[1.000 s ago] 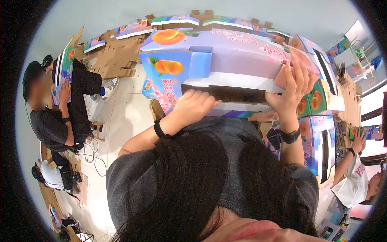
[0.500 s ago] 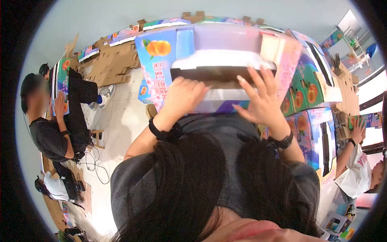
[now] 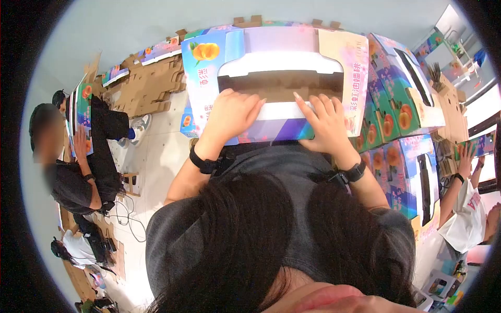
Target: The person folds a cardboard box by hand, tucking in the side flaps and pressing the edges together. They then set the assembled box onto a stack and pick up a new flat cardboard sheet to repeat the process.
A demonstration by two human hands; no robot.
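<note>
In front of my body is a printed cardboard fruit box (image 3: 355, 68), with peach pictures and a wide cut-out in the side facing up. Brown cardboard shows inside the cut-out. At the left of its near edge, my left hand (image 3: 235, 116) is closed over the white rim, fingers together and curled toward the opening. To the right, my right hand (image 3: 326, 121) grips the same near edge, with its fingers over the rim and the thumb lower on the printed wall. The fingertips at the rim are only partly visible.
Printed boxes (image 3: 402, 115) are stacked close on the right. Flattened brown cardboard (image 3: 156, 86) lies at the back left. A person (image 3: 73, 177) on the left holds a printed box, and another person's hand (image 3: 466, 156) touches one at far right. Cables (image 3: 125, 216) lie on the floor.
My right hand has come down from spread fingers to a grip on the near rim. The box has shifted slightly left and looks steadier. My left hand has stayed at the rim.
</note>
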